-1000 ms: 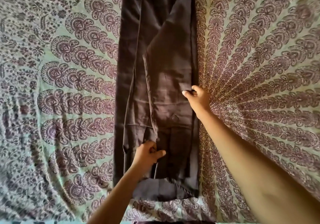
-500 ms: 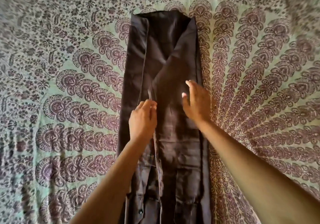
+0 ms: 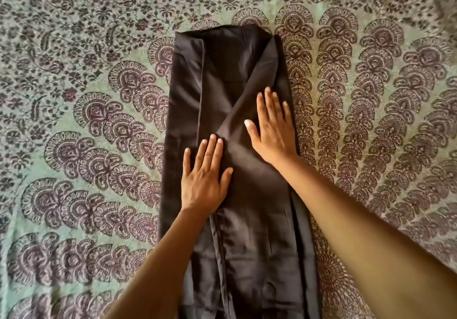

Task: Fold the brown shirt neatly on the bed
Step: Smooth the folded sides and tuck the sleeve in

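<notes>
Where they pinched a second ago, left hand (image 3: 202,180) and right hand (image 3: 272,130) now press the brown shirt (image 3: 247,244) flat.
Both grips open, holding nothing; the shirt lies as a narrow strip mid bed (image 3: 86,145), seemingly ready for crosswise folds.

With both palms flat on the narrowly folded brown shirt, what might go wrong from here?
1. The overlapping flap of the brown shirt runs diagonally under the right hand; pressing it may set a crooked crease.
2. The left hand lies at the overlap's edge; a sideways stroke could slide the layers apart.
</notes>
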The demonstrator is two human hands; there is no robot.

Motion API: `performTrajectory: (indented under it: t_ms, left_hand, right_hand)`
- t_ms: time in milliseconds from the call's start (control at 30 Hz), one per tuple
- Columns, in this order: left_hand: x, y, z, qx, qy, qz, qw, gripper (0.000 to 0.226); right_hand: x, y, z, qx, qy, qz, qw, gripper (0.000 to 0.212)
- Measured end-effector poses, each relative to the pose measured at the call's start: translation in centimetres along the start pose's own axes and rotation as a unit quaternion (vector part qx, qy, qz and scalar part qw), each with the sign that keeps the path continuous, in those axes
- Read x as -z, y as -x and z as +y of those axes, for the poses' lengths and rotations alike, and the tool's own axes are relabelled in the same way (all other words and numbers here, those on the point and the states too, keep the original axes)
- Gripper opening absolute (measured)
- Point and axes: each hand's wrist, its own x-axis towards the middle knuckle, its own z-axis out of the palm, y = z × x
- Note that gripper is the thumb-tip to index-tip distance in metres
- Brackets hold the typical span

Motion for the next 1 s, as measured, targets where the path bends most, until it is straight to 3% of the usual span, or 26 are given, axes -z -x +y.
performTrajectory:
  t_ms: [267,367,467,700,833,1000]
  left_hand:
    - [1.4,-0.7,0.6,-0.009,-0.036,0.035,0.999,0.062]
    - [2.4,-2.4,2.1,-0.061,0.005,0.057,0.996,0.058]
    - [1.8,-4.8,2.5,-0.123,-0.011,0.018,0.992,0.056]
    - [0.5,-5.8,1.7,-0.108,-0.043,-0.011,0.993,0.058]
    - [0.4,-5.9,1.7,-0.108,-0.044,-0.006,0.993,0.058]
    - [0.5,-5.8,1.8,-0.111,-0.038,-0.016,0.993,0.058]
  right_hand:
    - [-0.1,-1.5,1.8,0.023,0.009,0.005,1.000,0.067]
    - [0.3,-2.3,2.7,0.067,0.011,0.005,0.998,0.062]
    - [0.3,-2.9,3.9,0.082,0.028,-0.019,0.996,0.063]
    - [0.2,-3.3,3.8,0.073,0.034,-0.023,0.996,0.063]
    - [1.1,-4.5,3.9,0.121,0.056,-0.002,0.991,0.062]
    - [0.9,-5.9,3.6,0.152,0.065,-0.038,0.986,0.065]
